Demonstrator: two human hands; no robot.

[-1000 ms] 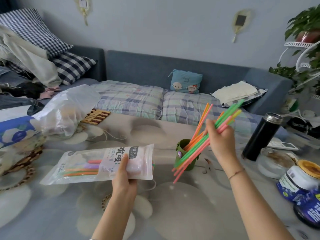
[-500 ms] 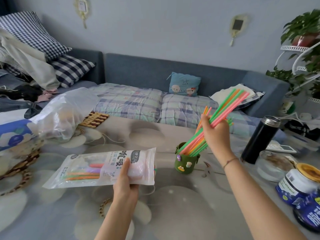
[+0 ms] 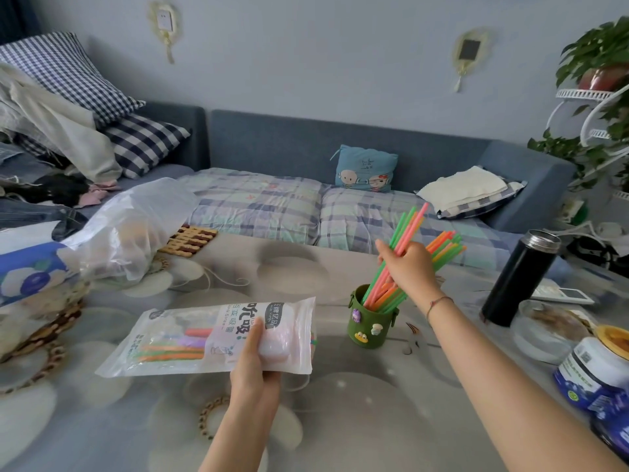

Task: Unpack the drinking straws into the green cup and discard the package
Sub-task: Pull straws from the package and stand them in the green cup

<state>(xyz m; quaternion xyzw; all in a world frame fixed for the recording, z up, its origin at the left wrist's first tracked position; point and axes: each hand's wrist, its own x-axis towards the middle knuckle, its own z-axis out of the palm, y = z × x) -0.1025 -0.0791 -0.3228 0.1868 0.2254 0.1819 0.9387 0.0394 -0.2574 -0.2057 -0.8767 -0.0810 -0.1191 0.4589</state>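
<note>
Head view: the job looks a little past halfway. The cup (image 3: 369, 327) stands on the desk (image 3: 340, 403) just right of the frame's centre, and most of the straws (image 3: 383, 291) already have their lower ends inside it and lean up to the right. The right hand (image 3: 410, 264), above the cup, has its fingers curled round a few green and pink ones whose tips stick up past the knuckles; the rest fan out loose behind it. The left hand (image 3: 253, 366), at lower centre, pinches the package (image 3: 204, 338) with the thumb on top and holds it flat, low over the desk and left of the cup. Coloured streaks show in the left part of the package; I cannot tell whether they are leftover straws or print. What is left, by my reckoning, is to let go of the held straws, check the package for more, and throw it away; no bin is in view. Against a second ago, the bundle's lower ends have gone from hanging in front of the cup to sitting inside it, the right hand has sunk nearer the rim, and the bundle has spread. The left hand and the package have barely shifted.
</note>
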